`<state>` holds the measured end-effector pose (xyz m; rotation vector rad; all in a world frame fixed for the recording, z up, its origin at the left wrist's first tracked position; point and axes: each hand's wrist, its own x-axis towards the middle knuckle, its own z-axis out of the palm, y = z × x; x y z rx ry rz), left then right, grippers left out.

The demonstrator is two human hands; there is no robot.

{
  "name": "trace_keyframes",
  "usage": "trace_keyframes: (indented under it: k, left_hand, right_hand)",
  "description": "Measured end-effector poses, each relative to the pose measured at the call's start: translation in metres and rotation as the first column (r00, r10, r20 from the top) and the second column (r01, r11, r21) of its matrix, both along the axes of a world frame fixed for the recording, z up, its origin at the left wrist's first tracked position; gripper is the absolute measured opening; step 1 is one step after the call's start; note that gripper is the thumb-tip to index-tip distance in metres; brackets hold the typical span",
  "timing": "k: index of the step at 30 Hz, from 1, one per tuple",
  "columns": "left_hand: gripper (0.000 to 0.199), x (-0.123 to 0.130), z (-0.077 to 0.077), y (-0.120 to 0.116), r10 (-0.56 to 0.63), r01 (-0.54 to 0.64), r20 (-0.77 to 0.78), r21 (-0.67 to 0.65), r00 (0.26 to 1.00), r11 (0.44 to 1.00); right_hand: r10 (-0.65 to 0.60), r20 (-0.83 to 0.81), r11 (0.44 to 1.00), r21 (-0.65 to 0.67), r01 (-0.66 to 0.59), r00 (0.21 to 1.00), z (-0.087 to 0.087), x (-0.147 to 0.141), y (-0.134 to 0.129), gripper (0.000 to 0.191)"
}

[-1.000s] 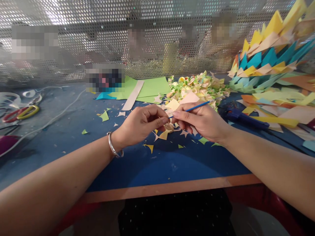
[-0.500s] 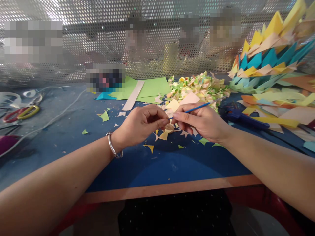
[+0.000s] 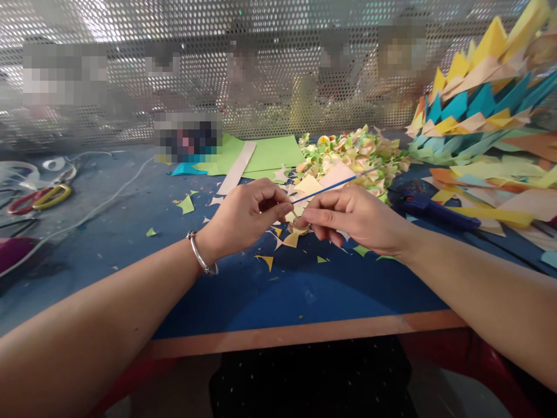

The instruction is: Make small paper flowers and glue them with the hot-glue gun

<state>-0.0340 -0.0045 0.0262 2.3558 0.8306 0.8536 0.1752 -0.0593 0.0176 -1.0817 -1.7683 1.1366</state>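
My left hand (image 3: 250, 213), with a silver bangle at the wrist, is closed in a pinch on one end of a thin blue stick (image 3: 324, 188). The stick slants up to the right, passing above my right hand's fingers, and narrows to a fine tip. My right hand (image 3: 348, 217) is closed, its thumb and forefinger pinching a small pale paper piece (image 3: 295, 214) just beside the left fingertips. The fingers mostly hide that piece. Under both hands lie pale and yellow paper scraps (image 3: 292, 238) on the blue table (image 3: 278, 296).
Behind the hands are a heap of small paper pieces (image 3: 352, 151), green sheets (image 3: 278, 152) and a pale strip (image 3: 237, 168). A blue glue gun (image 3: 439, 212) and folded-paper stack (image 3: 478, 104) are right. Scissors (image 3: 52, 197) and a white cord (image 3: 93, 212) lie left.
The blue stick has passed from my right hand's grip to my left fingertips, and it sits further left. My right fingers now pinch the small paper piece lower down.
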Motion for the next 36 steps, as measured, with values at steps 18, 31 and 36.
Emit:
trace_keyframes:
  k: [18, 31, 36]
  left_hand:
    - [0.015, 0.002, 0.009, -0.005, -0.093, 0.072, -0.113, -0.177, 0.989, 0.982]
    - [0.012, 0.001, 0.015, -0.006, -0.204, 0.178, -0.032, -0.37, 0.979, 0.912]
    - [0.006, 0.002, 0.014, -0.01, -0.163, 0.185, 0.088, -0.458, 0.983, 0.869]
  right_hand:
    - [-0.399, 0.421, 0.568, 0.811, -0.141, 0.814, 0.003, -0.003, -0.009, 0.013]
    - [-0.228, 0.34, 0.655, 0.747, -0.115, 0.912, 0.006, -0.002, -0.01, 0.012]
    - [-0.25, 0.299, 0.667, 0.743, -0.06, 0.921, 0.007, -0.003, -0.01, 0.015]
